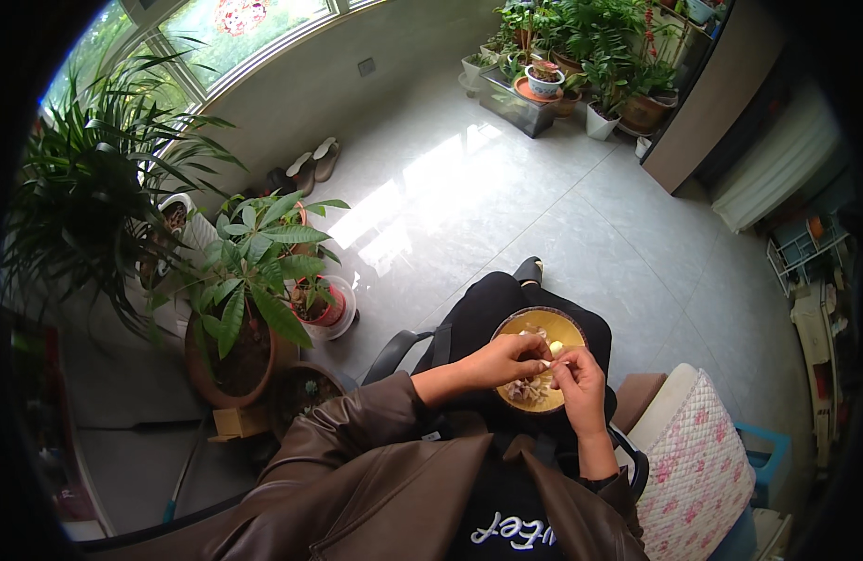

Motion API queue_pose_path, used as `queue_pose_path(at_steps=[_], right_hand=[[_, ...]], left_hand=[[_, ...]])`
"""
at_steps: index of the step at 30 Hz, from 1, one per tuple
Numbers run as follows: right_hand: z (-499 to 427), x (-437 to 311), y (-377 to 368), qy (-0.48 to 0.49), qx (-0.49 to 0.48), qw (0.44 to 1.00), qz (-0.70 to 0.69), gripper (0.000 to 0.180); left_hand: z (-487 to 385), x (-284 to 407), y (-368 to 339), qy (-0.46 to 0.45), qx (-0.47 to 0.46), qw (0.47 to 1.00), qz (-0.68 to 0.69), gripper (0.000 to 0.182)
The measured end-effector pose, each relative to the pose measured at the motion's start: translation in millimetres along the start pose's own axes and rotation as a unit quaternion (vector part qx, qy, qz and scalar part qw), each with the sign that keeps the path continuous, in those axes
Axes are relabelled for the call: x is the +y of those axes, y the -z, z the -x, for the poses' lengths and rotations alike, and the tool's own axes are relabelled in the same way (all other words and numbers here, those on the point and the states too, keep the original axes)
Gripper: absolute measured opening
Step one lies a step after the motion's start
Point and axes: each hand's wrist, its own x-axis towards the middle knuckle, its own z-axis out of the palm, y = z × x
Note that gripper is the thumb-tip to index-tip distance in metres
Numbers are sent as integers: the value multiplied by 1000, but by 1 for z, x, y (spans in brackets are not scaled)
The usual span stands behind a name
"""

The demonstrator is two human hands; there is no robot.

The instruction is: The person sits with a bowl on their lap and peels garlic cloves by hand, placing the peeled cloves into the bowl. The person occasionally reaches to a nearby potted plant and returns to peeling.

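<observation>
A round yellow bowl [507, 328] with a dark rim rests on my lap. Papery skins, which look like garlic skins [528, 390], lie in it, and a pale peeled clove [557, 348] shows near its right side. Above the bowl my left hand [521, 356] and my right hand [578, 379] meet at the fingertips. Between them they pinch a small whitish piece [546, 363], apparently a garlic clove. The fingers partly cover it, so its exact shape is hidden.
Potted plants [231, 357] stand close on the left, and more plants [603, 119] stand by the far wall. A cushion with a quilted floral cover [698, 449] lies at my right. The chair's black armrest [396, 350] is beside my left forearm. Shoes [313, 165] lie near the window wall.
</observation>
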Motion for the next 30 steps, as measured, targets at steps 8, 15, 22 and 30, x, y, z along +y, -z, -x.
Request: queue_pose_path(at_steps=[8,15,22,30], right_hand=[[2,4,-7,31,-23,996,77,29],[2,0,-8,103,-35,970,217,22],[3,4,-7,76,-72,978,181,19],[5,-7,-8,67,-98,982,149,18]], left_hand=[[-5,-16,-13,-34,48,991,117,19],[-1,0,-11,-92,142,965,-202,11],[-2,9,-10,-165,159,937,-265,9],[-1,14,-11,-111,142,941,-286,11]])
